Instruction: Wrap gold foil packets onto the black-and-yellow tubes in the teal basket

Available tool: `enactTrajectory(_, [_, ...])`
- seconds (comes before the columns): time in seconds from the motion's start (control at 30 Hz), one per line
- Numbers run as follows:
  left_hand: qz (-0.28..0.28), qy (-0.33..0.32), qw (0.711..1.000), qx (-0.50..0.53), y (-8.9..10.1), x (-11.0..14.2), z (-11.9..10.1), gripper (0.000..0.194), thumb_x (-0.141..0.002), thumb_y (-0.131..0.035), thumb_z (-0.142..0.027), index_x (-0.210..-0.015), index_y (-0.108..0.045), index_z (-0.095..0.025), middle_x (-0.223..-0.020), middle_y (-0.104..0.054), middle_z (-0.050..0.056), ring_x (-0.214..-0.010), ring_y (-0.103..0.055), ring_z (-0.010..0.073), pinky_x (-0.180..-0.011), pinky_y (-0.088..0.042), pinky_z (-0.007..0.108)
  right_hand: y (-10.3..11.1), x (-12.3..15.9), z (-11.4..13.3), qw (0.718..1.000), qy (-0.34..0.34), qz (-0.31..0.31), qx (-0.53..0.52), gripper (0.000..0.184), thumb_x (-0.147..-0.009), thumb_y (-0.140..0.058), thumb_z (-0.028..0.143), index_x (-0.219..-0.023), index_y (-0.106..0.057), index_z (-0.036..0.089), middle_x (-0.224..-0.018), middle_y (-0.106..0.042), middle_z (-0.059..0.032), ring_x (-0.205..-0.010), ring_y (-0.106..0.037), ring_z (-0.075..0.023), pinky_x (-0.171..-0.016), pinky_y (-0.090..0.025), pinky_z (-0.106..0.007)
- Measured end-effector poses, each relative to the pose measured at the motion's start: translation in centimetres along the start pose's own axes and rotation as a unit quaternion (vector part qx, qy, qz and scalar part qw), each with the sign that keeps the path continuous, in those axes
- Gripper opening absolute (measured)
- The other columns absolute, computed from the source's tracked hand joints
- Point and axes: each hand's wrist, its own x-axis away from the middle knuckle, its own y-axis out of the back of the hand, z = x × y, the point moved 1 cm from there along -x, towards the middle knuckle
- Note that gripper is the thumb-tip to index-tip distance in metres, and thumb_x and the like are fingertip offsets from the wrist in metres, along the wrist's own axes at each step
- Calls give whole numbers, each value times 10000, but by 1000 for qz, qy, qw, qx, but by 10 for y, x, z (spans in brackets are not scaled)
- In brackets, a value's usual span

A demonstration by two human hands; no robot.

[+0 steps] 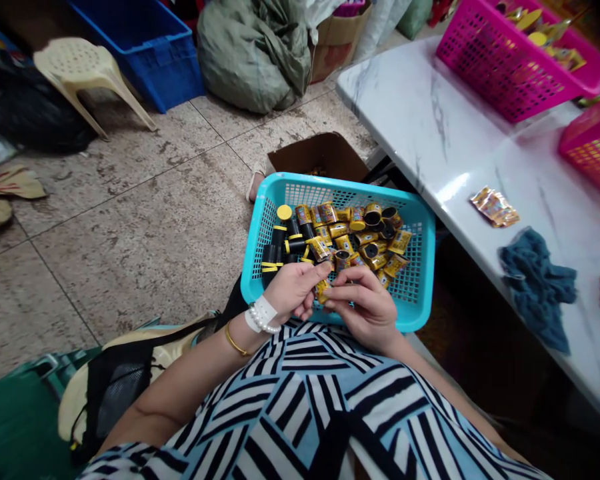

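Observation:
A turquoise plastic basket [425, 280] rests at my lap, full of small cylinders. Several black cylinders with yellow caps [294, 245] lie at its left side, without wrappers. To the right are many cylinders with printed yellow labels [400, 241]; some show dark open ends. Over the near rim, my left hand [293, 288] and my right hand [365, 303] meet, both closed around one small yellow-labelled cylinder [322, 291]. Its lower part is hidden by my fingers. My left wrist wears a white bead bracelet and a gold bangle.
A marble-patterned table [410, 120] stands at the right, bearing pink baskets [510, 73], a stack of printed labels [495, 207] and a blue cloth [537, 283]. Beyond my basket is a cardboard box [315, 152]. A stool [77, 63], blue crate [173, 67] and sack [250, 57] stand farther off.

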Motion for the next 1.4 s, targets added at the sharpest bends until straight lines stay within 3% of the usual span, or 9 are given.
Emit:
enactTrajectory(0.3, [-38,-94,992,-79,12,9,-15,489,-768,-674,-646,-882,-602,-176,-399,-500,-70,-267,-363,56,-286,-254,160,22,13,-3,969,112,-41,215,580,-828,-684,62,-1297,-632,399,-1010,-615,-42,-782,-653,-152,-662,-595,-286])
enactTrajectory(0.4, [-128,-178,974,-61,32,12,-29,420,-769,-727,-562,-883,-606,-176,-428,-503,-78,-303,-367,49,-309,-273,159,47,19,-23,929,91,-117,340,448,-838,-681,86,-1192,-710,360,-995,-640,-33,-727,-652,-131,-654,-581,-267])
enactTrajectory(0.57, [-203,-262,937,-109,44,19,-41,286,-840,-691,-457,-868,-637,-178,-456,-517,-67,-353,-392,53,-339,-299,160,59,10,-26,883,3,-81,462,221,-905,-628,191,-1072,-759,254,-1023,-706,-56,-717,-670,-118,-601,-528,-216])
enactTrajectory(0.73, [-203,-286,916,-194,37,23,-36,231,-877,-659,-409,-895,-648,-179,-494,-555,-52,-415,-475,66,-407,-372,164,8,-27,2,921,-14,95,377,287,-973,-535,334,-1180,-705,230,-1065,-726,-82,-873,-705,-166,-706,-539,-244])
enactTrajectory(0.87, [-177,-269,927,-193,39,23,-36,261,-887,-638,-432,-901,-634,-171,-498,-548,-56,-414,-468,67,-439,-395,178,-35,-57,3,853,-86,292,423,370,-975,-506,383,-1289,-606,215,-988,-747,-93,-811,-709,-218,-640,-492,-281])
enactTrajectory(0.97, [-183,-279,921,-201,42,24,-38,271,-887,-632,-434,-914,-634,-164,-527,-556,-48,-448,-490,77,-464,-406,188,-45,-65,-4,828,-99,346,429,258,-989,-466,360,-1082,-664,221,-973,-728,-75,-811,-695,-208,-632,-453,-270])
enactTrajectory(1.1, [-202,-308,884,-287,41,24,-37,235,-888,-630,-386,-938,-649,-157,-637,-609,-13,-541,-553,103,-519,-442,212,-39,-59,-7,844,-132,298,426,229,-974,-497,383,-1045,-628,209,-1057,-689,-76,-902,-671,-204,-675,-447,-267])
enactTrajectory(1.3, [-200,-341,746,-535,34,17,-27,94,-880,-591,-189,-913,-664,-140,-884,-674,82,-778,-632,181,-741,-513,316,-42,-45,-11,835,-134,313,432,312,-953,-525,379,-1202,-602,207,-1103,-645,-103,-790,-666,-210,-607,-429,-283])
enactTrajectory(1.4, [-197,-333,755,-530,35,17,-28,112,-881,-603,-221,-931,-662,-140,-886,-677,80,-756,-633,177,-739,-520,320,-38,-43,-17,898,-130,279,313,195,-927,-574,319,-1039,-681,202,-987,-658,-76,-792,-642,-196,-661,-442,-290])
